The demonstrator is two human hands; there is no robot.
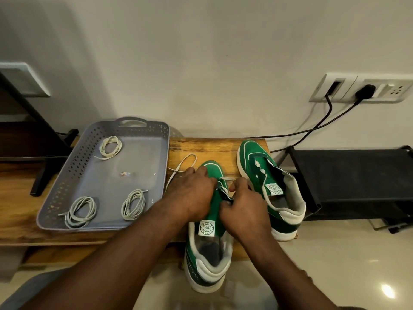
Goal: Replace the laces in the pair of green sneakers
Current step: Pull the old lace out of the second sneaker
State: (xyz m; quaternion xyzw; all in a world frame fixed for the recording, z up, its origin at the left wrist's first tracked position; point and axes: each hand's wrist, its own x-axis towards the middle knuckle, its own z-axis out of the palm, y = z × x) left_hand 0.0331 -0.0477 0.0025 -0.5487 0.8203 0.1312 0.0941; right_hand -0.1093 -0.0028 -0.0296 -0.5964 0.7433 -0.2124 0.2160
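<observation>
Right hand (pixel 245 211) fingers pinch the lace (pixel 228 179); left hand (pixel 192 193) fingers curl over the near sneaker (pixel 215 212). Right of them, the other sneaker (pixel 257 166) is laceless; most seems left.

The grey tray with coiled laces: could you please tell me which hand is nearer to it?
Left. The left hand holds the near sneaker just right of the tray; the right hand is farther right, on that sneaker's other side.

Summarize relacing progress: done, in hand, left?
Done: the far sneaker shows bare eyelets, lace out. In hand: the near sneaker; the right hand pinches a lace at its lowest eyelets, the left hand covers its toe, slack trailing on the table. Left: three coiled laces sit in the tray; neither sneaker is fully laced.
</observation>
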